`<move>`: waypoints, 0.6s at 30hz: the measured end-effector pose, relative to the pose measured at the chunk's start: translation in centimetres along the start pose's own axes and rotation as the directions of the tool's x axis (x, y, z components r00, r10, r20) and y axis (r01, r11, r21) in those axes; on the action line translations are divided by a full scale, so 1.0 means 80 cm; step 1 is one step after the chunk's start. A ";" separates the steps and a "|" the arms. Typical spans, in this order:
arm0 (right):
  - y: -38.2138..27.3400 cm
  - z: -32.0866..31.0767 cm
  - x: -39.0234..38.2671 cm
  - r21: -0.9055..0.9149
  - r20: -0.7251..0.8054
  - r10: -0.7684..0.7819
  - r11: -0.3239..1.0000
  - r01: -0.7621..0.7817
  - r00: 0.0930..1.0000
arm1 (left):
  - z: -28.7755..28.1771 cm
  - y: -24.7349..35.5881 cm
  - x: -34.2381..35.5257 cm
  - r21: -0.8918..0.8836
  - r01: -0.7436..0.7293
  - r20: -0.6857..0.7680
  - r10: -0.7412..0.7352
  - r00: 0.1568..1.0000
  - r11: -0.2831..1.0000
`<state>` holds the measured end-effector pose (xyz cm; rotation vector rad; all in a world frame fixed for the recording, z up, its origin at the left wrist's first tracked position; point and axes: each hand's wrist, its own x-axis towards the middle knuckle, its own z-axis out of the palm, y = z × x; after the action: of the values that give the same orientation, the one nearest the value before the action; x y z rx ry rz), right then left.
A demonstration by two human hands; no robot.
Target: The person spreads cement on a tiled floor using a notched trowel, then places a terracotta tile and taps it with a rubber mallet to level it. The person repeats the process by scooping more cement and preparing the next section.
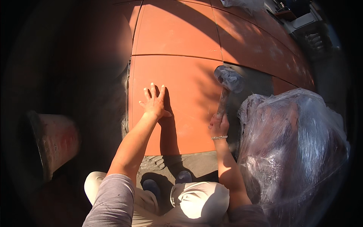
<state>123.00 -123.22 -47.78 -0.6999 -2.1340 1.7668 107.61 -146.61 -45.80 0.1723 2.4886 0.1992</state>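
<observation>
1. One palm is free of any grasp: my left hand (153,104) is open over the large orange tile (185,117), its fingers spread and pointing away from me, and it seems to rest on the surface.
2. Clenched round the wooden handle (223,100) of a mallet (228,78), my right hand (218,126) is to the right of the left one and a little nearer to me.
3. Beyond that clenched grip is the mallet's thick, pale-smeared head, near the tile's far right corner; I cannot tell whether it touches anything.
4. Beneath my left hand and reaching across to my right, the tile runs on towards me past both grips.
5. Just below my right fist, a pale bracelet (219,137) circles the wrist.
6. Beyond both hands, more orange tiles (174,30) lie across a narrow joint.
7. Nearer to me than either hand, rough grey mortar (202,162) shows along the tile's edge.
8. Right of my clenched grip bulks a bundle wrapped in clear plastic (291,151).
9. Well to the left of my open hand, a bucket (60,138) lies tipped on its side.
</observation>
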 end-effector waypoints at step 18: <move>0.044 -0.063 -0.060 -0.557 -0.085 0.255 0.790 -0.258 0.963 | -0.012 0.005 0.006 0.043 -0.005 0.101 0.001 0.995 0.999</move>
<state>130.25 -121.06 -49.74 -1.1856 -2.6913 1.2076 106.70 -146.24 -45.24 0.1997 2.3934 0.1344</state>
